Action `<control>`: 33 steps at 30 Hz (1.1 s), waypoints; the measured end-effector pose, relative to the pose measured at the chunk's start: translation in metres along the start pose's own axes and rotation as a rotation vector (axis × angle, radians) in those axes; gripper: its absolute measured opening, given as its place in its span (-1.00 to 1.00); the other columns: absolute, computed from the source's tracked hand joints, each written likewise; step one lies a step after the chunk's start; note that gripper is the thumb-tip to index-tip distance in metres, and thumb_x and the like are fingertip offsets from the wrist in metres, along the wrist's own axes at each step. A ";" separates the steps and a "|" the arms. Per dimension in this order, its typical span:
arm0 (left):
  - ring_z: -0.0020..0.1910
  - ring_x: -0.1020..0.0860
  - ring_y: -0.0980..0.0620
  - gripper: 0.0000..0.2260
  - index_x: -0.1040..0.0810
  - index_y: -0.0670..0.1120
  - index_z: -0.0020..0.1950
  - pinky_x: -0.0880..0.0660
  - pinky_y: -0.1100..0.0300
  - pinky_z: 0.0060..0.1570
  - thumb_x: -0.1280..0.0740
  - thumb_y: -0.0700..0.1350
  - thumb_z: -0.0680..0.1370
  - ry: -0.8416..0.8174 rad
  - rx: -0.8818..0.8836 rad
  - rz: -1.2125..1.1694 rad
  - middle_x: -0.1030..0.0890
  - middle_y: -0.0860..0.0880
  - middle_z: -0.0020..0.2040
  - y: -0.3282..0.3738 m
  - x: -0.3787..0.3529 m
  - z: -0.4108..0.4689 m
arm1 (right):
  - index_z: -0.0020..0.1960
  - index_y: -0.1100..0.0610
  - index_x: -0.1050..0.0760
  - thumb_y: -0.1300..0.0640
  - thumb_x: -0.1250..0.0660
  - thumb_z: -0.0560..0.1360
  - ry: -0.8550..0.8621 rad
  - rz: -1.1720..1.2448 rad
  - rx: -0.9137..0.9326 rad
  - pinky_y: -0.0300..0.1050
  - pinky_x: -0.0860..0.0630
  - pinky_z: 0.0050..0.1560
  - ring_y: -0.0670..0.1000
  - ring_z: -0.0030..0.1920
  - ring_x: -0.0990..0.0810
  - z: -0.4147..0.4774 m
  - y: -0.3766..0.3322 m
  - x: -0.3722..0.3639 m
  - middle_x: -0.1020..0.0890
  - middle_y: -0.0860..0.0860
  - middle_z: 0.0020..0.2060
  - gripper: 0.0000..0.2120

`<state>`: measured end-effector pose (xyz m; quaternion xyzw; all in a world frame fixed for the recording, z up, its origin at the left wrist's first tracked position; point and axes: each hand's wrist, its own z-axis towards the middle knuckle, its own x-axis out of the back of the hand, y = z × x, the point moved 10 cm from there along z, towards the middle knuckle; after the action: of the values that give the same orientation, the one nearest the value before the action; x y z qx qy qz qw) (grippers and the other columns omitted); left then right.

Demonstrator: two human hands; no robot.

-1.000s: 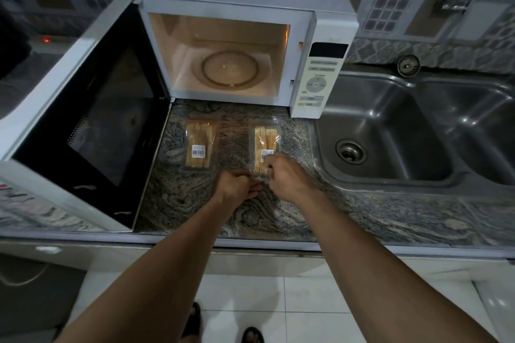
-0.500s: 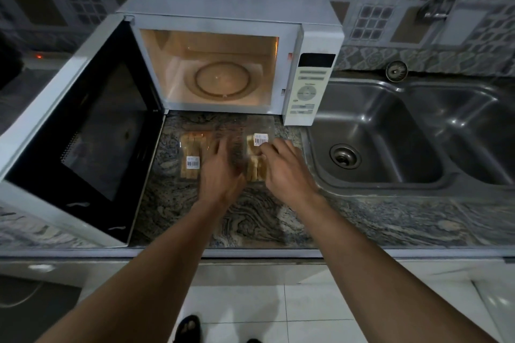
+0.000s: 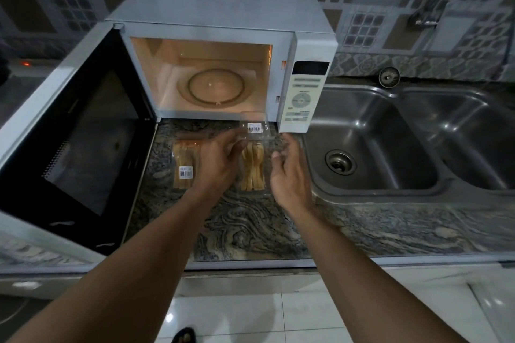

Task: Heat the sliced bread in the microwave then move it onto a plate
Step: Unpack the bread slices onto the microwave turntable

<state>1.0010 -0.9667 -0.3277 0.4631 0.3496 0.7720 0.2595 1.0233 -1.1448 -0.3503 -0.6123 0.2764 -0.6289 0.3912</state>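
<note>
Two clear plastic packs of sliced bread lie on the granite counter in front of the microwave (image 3: 303, 50). The left bread pack (image 3: 185, 167) is closed and has a barcode label. The right bread pack (image 3: 252, 168) has its clear lid (image 3: 255, 127) flipped up toward the oven, and the slices show. My left hand (image 3: 218, 164) lies between the packs and its fingers hold the lid's lower left edge. My right hand (image 3: 288, 172) is just right of the open pack, fingers loosely curled, holding nothing that I can see. The microwave cavity is lit, with a bare glass turntable (image 3: 216, 86).
The microwave door (image 3: 75, 142) hangs wide open to the left, over the counter's left part. A steel double sink (image 3: 390, 147) lies to the right, with a tap (image 3: 434, 8) above it. The granite counter (image 3: 250, 228) ends at a front edge near me. No plate is in view.
The right pack's lid has gone from closed to flipped up toward the microwave. Both hands moved from the pack's near end up along its sides, and my right hand came off it.
</note>
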 end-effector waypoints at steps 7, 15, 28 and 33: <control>0.09 -0.61 0.11 -0.72 -0.58 0.06 0.26 -0.61 0.04 0.06 -0.27 0.13 0.61 0.029 -0.051 -0.033 -0.64 0.04 0.13 0.008 0.001 0.019 | 0.39 0.00 -0.38 0.03 -0.25 0.61 -0.117 -0.106 -0.219 -0.13 -0.47 -0.06 0.06 0.01 -0.59 -0.001 0.034 -0.035 -0.60 0.05 0.18 -0.64; -0.11 -0.59 0.20 -0.80 -0.56 0.00 0.17 -0.37 0.47 -0.28 -0.23 0.04 0.65 -0.002 -0.061 -0.035 -0.64 0.08 -0.12 0.015 0.000 0.028 | 0.37 0.15 -0.38 -0.19 -0.41 0.50 -0.049 -0.518 -0.169 0.04 -0.51 0.13 0.18 0.25 -0.50 0.020 0.025 -0.060 -0.49 0.13 0.29 -0.40; -0.05 -0.60 0.17 -0.78 -0.54 0.02 0.22 -0.46 0.36 -0.19 -0.21 0.03 0.65 -0.023 -0.068 -0.015 -0.63 0.10 -0.13 0.016 0.003 0.024 | 0.30 0.20 -0.42 0.01 -0.51 0.47 -0.011 -0.531 -0.145 0.00 -0.50 0.12 0.19 0.24 -0.53 0.028 0.001 -0.050 -0.57 0.17 0.23 -0.48; 0.12 -0.61 0.10 -0.77 -0.52 0.03 0.26 -0.59 0.12 0.09 -0.20 0.05 0.65 -0.070 -0.028 -0.038 -0.67 -0.01 0.11 0.011 -0.001 0.022 | 0.31 0.19 -0.42 0.05 -0.50 0.46 0.000 -0.504 -0.154 0.04 -0.54 0.08 0.20 0.21 -0.56 0.018 -0.006 -0.034 -0.59 0.15 0.20 -0.48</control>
<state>1.0205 -0.9678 -0.3124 0.4794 0.3383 0.7551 0.2925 1.0379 -1.1105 -0.3622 -0.6900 0.1621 -0.6835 0.1744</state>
